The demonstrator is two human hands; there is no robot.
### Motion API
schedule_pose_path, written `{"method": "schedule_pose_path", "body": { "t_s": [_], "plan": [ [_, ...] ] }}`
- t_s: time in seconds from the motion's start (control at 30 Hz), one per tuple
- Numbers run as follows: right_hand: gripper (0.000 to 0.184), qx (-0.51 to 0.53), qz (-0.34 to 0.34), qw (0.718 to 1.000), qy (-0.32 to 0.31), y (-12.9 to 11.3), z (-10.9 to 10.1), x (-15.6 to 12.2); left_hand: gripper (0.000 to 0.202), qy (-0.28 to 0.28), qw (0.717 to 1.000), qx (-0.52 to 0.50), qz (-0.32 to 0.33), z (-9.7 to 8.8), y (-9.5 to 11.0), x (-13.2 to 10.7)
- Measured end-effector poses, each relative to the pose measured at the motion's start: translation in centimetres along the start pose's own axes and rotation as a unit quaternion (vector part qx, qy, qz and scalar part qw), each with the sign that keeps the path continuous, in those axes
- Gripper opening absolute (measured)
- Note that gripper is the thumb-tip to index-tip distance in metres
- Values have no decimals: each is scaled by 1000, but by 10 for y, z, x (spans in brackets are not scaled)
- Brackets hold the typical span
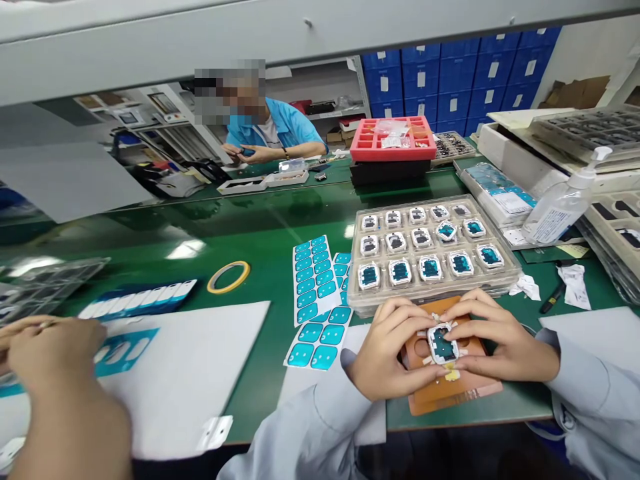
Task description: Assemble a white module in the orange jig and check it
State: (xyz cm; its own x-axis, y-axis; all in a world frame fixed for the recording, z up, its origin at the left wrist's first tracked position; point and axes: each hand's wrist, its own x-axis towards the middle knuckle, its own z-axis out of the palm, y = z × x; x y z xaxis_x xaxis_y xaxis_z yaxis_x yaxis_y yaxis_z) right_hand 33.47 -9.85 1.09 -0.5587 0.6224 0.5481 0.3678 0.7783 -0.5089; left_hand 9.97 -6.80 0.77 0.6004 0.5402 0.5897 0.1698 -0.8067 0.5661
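Between my two hands is a small squarish white-rimmed part (443,344) with a dark teal face. My left hand (393,350) grips its left side, thumb along the lower edge. From the right, my right hand (493,337) holds it too, its fingers at the upper and lower edges. Under the part lies an orange-brown plate (420,403) with a round recess at the left. Just beyond my hands, a clear plastic tray (357,300) carries rows of similar parts, some with teal faces and some with grey. Sheets of teal stickers (313,280) lie left of that tray.
A yellow tape roll (229,277) rests on the green table (260,383). Another person's arm (65,393) works over a white mat (185,373) at the left. A pump bottle (563,207), a black marker (552,298) and stacked trays stand right. Across sits a person (295,130) near a red tray (393,152).
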Motion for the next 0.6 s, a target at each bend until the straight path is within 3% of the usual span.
{"method": "schedule_pose_path", "body": {
  "t_s": [0.2,0.4,0.6],
  "plan": [
    [19,39,-14,998,40,-1,3,0,50,-35,999,-11,-17,-2,1,-3],
    [30,28,35,997,71,2,-5,0,77,-43,998,-35,-31,1,1,-7],
    [26,-47,43,997,52,4,-10,0,45,-66,998,8,8,-2,0,-4]
  ]
}}
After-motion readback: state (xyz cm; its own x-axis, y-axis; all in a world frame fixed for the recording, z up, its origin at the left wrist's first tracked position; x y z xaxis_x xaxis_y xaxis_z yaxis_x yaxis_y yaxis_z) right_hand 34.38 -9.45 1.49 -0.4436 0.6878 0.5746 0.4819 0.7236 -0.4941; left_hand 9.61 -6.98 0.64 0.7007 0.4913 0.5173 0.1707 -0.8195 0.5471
